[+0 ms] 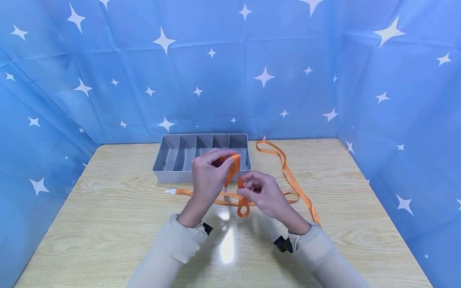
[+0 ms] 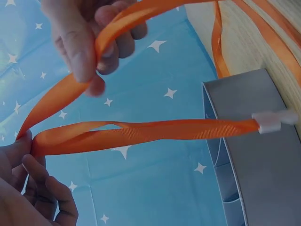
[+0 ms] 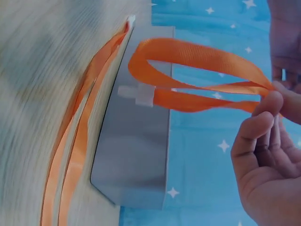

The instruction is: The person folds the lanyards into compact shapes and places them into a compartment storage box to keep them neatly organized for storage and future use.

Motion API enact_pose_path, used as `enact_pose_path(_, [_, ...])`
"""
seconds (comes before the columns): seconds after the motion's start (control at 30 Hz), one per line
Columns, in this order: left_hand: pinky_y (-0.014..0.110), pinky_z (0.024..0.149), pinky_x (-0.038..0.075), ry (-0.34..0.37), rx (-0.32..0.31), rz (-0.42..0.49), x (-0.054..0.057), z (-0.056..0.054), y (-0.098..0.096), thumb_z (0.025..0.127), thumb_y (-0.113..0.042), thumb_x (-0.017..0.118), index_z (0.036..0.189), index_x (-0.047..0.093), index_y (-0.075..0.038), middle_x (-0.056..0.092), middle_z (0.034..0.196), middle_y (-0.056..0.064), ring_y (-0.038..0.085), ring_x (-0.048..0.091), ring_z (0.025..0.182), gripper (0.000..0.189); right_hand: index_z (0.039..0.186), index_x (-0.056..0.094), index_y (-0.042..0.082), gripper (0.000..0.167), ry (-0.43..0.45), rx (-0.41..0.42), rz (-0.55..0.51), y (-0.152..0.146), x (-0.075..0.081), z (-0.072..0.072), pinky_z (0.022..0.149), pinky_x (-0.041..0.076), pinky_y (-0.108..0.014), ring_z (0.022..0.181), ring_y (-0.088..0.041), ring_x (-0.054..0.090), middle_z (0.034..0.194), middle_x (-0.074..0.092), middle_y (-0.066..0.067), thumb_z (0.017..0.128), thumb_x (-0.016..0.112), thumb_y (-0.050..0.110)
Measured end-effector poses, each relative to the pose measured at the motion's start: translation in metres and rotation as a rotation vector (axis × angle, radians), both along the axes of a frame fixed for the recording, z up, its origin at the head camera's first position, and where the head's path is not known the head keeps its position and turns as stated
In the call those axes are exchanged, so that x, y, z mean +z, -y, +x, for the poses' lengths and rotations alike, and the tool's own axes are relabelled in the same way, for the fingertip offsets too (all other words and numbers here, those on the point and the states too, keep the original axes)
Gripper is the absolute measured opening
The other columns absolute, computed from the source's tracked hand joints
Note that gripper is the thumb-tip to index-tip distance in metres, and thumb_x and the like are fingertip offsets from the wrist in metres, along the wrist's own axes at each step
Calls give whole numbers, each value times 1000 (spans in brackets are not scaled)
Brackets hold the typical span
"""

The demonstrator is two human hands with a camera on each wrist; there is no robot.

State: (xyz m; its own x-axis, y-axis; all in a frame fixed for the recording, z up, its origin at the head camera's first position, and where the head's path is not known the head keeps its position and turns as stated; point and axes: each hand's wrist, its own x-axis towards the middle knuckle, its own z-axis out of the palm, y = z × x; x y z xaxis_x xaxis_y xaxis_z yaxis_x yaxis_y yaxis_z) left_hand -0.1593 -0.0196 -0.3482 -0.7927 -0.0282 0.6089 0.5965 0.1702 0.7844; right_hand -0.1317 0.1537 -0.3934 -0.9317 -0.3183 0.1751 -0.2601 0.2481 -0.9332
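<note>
In front of the tray, both hands hold an orange lanyard (image 1: 235, 165) up over the table. My left hand (image 1: 210, 172) pinches its folded top between thumb and fingertips. Lower and to the right, my right hand (image 1: 264, 194) grips the strap with thumb and fingers, and a small loop hangs below. The left wrist view shows the strap running between the two hands, with a white plastic clip (image 2: 268, 122) at the end of the hanging part. In the right wrist view, the right hand's fingertips (image 3: 269, 104) are at the strap.
A grey tray (image 1: 201, 177) with several compartments stands at the back of the wooden table (image 1: 119, 224). A second orange lanyard (image 1: 183, 191) with a white clip lies before it. Another orange strap (image 1: 288, 174) stretches along the right. Blue star-patterned cloth (image 1: 216, 108) hangs behind.
</note>
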Motion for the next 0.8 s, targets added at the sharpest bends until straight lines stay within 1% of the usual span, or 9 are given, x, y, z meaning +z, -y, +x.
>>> enact_pose_path(0.07, [25, 56, 51, 5, -8, 6, 1, 1, 0, 86, 6, 71, 90, 79, 1, 74, 85, 9, 21, 61, 63, 10, 115, 63, 1, 26, 26, 9, -14, -1, -1, -1, 52, 46, -25, 57, -29, 56, 73, 67, -7, 91, 72, 7])
enact_pose_path(0.13, [24, 55, 50, 10, -21, 15, 1, 2, 0, 86, 5, 72, 91, 79, 2, 74, 85, 9, 20, 60, 62, 9, 129, 57, 2, 41, 49, 26, -39, -2, -3, -2, 53, 48, -26, 56, -28, 57, 73, 66, -9, 91, 72, 6])
enact_pose_path(0.2, [23, 55, 49, 16, -33, 27, 1, 2, 0, 86, 4, 73, 91, 78, 2, 74, 85, 9, 20, 59, 62, 7, 142, 48, 5, 57, 80, 46, -72, -4, -4, -4, 54, 51, -28, 56, -26, 58, 73, 66, -11, 91, 72, 5])
enact_pose_path(0.27, [23, 55, 48, 22, -46, 34, 2, 3, 0, 86, 3, 74, 91, 78, 2, 73, 85, 9, 19, 58, 62, 6, 150, 39, 10, 69, 106, 69, -100, -6, -4, -5, 55, 52, -30, 56, -25, 59, 73, 66, -13, 91, 72, 6])
enact_pose_path(0.3, [22, 56, 48, 28, -52, 35, 2, 4, 0, 86, 3, 75, 91, 79, 2, 73, 85, 10, 18, 58, 62, 7, 152, 36, 11, 72, 122, 80, -113, -6, -4, -5, 56, 53, -31, 56, -24, 59, 74, 66, -13, 91, 73, 6])
enact_pose_path(0.37, [23, 56, 47, 41, -62, 32, 3, 5, 0, 86, 2, 75, 91, 79, 1, 73, 85, 9, 19, 57, 63, 7, 154, 33, 10, 75, 153, 93, -121, -7, -3, -5, 57, 53, -31, 57, -23, 59, 75, 66, -13, 91, 73, 8])
enact_pose_path(0.5, [25, 55, 47, 57, -75, 23, 4, 8, 0, 86, 3, 74, 92, 79, -1, 73, 84, 8, 19, 57, 63, 9, 154, 34, 5, 75, 194, 105, -123, -9, -3, -5, 59, 54, -31, 59, -23, 59, 76, 66, -11, 91, 74, 10])
enact_pose_path(0.6, [26, 54, 47, 55, -87, 28, 5, 9, 0, 86, 3, 74, 91, 80, -2, 73, 84, 7, 17, 57, 62, 10, 153, 33, 3, 74, 204, 118, -130, -10, -4, -6, 59, 54, -33, 59, -23, 60, 76, 66, -11, 91, 73, 10])
enact_pose_path(0.8, [23, 54, 41, 67, -132, 42, 8, 11, -1, 85, 3, 74, 90, 80, -4, 72, 83, 6, 19, 52, 61, 10, 154, 31, 1, 75, 214, 143, -151, -10, -7, -9, 59, 54, -34, 58, -24, 60, 73, 63, -8, 91, 72, 7])
